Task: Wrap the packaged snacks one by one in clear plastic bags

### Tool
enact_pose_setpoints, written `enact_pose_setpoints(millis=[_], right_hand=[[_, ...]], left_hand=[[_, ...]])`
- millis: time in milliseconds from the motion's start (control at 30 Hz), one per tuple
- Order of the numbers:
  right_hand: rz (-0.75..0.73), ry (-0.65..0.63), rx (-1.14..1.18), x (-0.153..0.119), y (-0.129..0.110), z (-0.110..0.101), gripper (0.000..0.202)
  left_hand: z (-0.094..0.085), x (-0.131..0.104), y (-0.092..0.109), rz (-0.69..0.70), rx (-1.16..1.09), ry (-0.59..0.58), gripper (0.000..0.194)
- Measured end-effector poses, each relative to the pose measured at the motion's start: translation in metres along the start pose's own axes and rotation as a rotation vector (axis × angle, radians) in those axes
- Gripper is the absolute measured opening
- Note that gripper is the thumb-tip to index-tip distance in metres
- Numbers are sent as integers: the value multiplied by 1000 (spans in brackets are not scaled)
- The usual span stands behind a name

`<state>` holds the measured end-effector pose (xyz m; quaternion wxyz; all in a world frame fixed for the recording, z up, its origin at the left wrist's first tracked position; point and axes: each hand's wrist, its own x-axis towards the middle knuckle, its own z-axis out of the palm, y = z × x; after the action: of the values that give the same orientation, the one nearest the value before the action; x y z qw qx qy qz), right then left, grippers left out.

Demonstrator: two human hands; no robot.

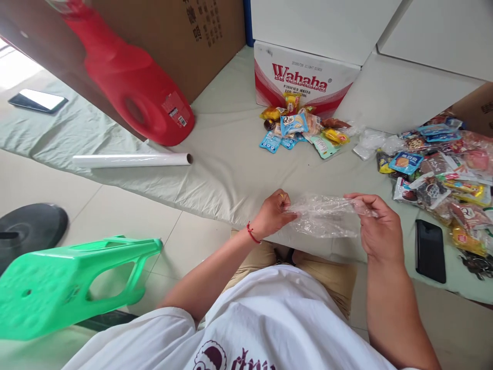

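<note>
A clear plastic bag [325,218] is stretched between my two hands above the front edge of the cloth-covered table. My left hand [274,213], with a red string on its wrist, is closed on the bag's left end. At the other end, my right hand [379,223] pinches the bag between thumb and fingers. Beyond the bag, a small pile of wrapped snacks [293,124] lies against a white and red Wahaha box [304,77]. A larger heap of wrapped snacks [442,174] spreads over the table at the right.
A black phone [430,251] lies right of my right hand, near keys [477,264]. Crumpled clear plastic [372,144] sits between the snack piles. At left are a white roll [133,160], a red jug [134,87], another phone [37,100] and a green stool [73,282].
</note>
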<state>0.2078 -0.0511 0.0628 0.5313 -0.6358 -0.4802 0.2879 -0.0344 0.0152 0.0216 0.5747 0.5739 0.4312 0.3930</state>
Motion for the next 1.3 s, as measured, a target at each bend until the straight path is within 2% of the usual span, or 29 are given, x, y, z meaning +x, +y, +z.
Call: enact_pose_setpoints(millis=[67, 167, 333, 400, 467, 567, 633, 700, 733, 800, 833, 867, 900, 967, 1033, 1067, 1100, 1167, 1233, 1300], right_hand=[[173, -7, 151, 3, -5, -7, 28], [318, 3, 275, 1, -11, -8, 34], [509, -133, 486, -6, -9, -9, 36], [560, -193, 516, -6, -7, -14, 34], [587, -228, 520, -1, -1, -20, 33], [609, -216, 508, 16, 17, -27, 38], [610, -176, 445, 28, 34, -25, 44], [560, -78, 305, 36, 51, -19, 49], [490, 3, 203, 37, 57, -16, 50], [260, 184, -36, 30, 62, -9, 46], [118, 242, -151, 24, 61, -6, 42], [-21, 245, -250, 18, 57, -3, 38], [-144, 179, -331, 11, 51, 1, 35], [-312, -112, -432, 0, 39, 12, 40], [-393, -419, -480, -3, 29, 26, 52], [-418, -501, -482, -2, 27, 33, 52], [-440, -529, -472, -1, 26, 38, 47], [-479, -476, -432, 3, 28, 41, 34], [-492, -378, -396, 3, 31, 33, 25], [-484, -314, -385, 0, 33, 16, 24]], left_hand=[[-8, 3, 0, 23, 58, 13, 26], [-13, 6, -4, -22, 10, 121, 21], [-10, 7, -6, -334, -513, 216, 28], [-14, 7, -1, -401, -591, 242, 32], [-24, 9, 3, -393, -553, 178, 35], [-44, 19, 6, -395, -414, -36, 42], [-55, 29, 4, -411, -344, -67, 43], [-58, 37, -1, -414, -307, 40, 36], [-57, 40, -4, -412, -291, 107, 32], [-52, 43, -10, -410, -262, 204, 23], [-48, 43, -13, -406, -252, 227, 19], [-44, 43, -16, -401, -248, 231, 15], [-39, 42, -18, -394, -245, 226, 13], [-32, 42, -22, -369, -240, 217, 12], [-28, 44, -25, -334, -219, 191, 10], [-27, 46, -25, -313, -196, 178, 9], [-28, 49, -26, -289, -162, 170, 9], [-31, 55, -27, -244, -79, 177, 9], [-38, 61, -27, -213, -2, 207, 10], [-46, 65, -27, -205, 37, 236, 10]])
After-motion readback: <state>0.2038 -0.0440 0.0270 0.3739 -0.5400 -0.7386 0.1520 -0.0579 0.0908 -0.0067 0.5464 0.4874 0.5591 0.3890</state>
